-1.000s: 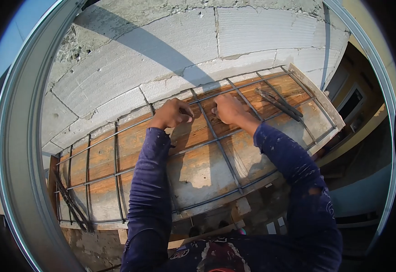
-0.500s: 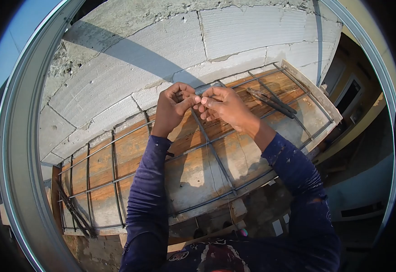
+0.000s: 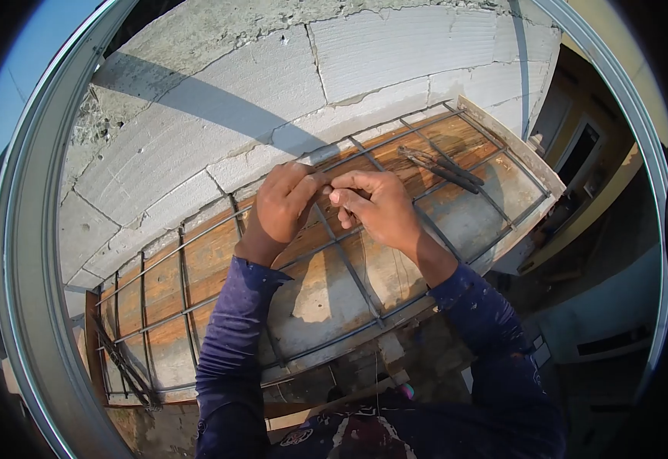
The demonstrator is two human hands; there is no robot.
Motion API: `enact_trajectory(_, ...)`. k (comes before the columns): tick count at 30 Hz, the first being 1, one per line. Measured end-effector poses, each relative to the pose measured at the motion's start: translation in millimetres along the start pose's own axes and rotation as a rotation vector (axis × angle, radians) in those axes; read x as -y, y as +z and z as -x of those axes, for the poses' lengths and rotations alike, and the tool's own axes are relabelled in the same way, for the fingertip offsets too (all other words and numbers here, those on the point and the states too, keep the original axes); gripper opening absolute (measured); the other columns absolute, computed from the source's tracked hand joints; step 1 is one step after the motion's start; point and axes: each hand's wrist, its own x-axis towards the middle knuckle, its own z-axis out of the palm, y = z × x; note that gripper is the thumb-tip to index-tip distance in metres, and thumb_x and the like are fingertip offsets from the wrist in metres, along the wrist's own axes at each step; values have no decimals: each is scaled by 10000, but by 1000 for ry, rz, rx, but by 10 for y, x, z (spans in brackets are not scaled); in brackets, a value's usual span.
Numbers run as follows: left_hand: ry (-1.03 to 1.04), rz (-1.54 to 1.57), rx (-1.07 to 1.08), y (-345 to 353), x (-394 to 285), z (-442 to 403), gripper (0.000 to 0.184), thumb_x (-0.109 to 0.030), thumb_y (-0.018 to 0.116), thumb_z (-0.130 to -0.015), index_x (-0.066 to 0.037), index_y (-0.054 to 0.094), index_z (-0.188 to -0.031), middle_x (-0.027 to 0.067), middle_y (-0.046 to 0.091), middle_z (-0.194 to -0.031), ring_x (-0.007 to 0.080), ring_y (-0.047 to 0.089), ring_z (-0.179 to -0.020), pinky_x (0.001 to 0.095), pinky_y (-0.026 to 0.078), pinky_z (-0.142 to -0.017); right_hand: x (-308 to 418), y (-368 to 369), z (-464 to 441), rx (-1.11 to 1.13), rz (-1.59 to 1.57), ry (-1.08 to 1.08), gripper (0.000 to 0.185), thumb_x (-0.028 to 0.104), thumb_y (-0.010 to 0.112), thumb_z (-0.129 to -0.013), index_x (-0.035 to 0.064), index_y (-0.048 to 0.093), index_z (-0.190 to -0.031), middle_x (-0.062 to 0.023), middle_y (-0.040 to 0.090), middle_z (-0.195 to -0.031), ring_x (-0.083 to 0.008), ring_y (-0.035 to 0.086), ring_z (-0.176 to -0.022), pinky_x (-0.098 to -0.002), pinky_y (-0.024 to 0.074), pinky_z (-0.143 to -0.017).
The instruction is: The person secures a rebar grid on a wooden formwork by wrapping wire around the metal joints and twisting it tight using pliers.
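My left hand [image 3: 276, 210] and my right hand [image 3: 382, 210] meet fingertip to fingertip above the steel bar grid [image 3: 349, 264]. Both are closed, thumbs pressed against curled fingers. A thin wire [image 3: 377, 375] trails below them toward my body; its upper end is lost among my fingers, where both hands seem to pinch it. Under my hands the bars cross over a wooden board [image 3: 219, 264] smeared with grey cement. To the right of my right hand, dark-handled pincers [image 3: 452, 176] lie across the bars.
A white block wall [image 3: 250, 99] runs along the far side. A raised board [image 3: 513, 145] closes the right end of the form. Dark wires [image 3: 127, 371] lie bundled at the left end. A metal frame [image 3: 16, 229] curves around the left side.
Both hands have moved slightly down and left in view, and the left hand has turned more back-up. The whole scene has shifted left as the head turned. The pincers remain on the bars.
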Motion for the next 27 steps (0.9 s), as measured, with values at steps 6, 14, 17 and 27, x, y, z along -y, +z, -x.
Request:
enact_trajectory(6, 167, -218, 11, -184, -65, 57, 192, 13, 712, -783, -35, 643, -956, 99, 620, -882, 292, 623, -816, 401, 472, -701, 41, 116, 247, 157, -591, 436, 188, 143, 570, -1067, -4, 601, -1180, -15, 574, -873, -56, 527, -625, -231, 467, -479)
enact_trajectory(14, 167, -287, -3, -469, -187, 85, 198, 66, 699, -765, -15, 628, -932, 124, 613, -883, 308, 636, -822, 409, 488, -714, 185, -186, 341, 432, -239, 438, 223, 209, 530, -1089, 30, 626, -1182, 8, 567, -802, -84, 526, -634, -271, 448, -561)
enact_trajectory(17, 184, -309, -67, -448, -217, 47, 202, 28, 661, -742, -31, 632, -933, 102, 610, -883, 289, 623, -843, 399, 487, -769, 346, -320, 368, 314, 308, -119, 237, 211, 537, -1075, 35, 643, -1194, -51, 676, -881, -181, 661, -771, -342, 525, -743)
enact_trajectory(27, 189, -349, -166, 146, -129, -527, 223, 46, 698, -802, -60, 622, -983, 87, 600, -893, 305, 599, -845, 405, 463, -758, 877, -970, -68, 65, 1197, -603, 186, 190, 604, -978, 25, 686, -1001, -143, 639, -896, -364, 648, -801, -461, 500, -706)
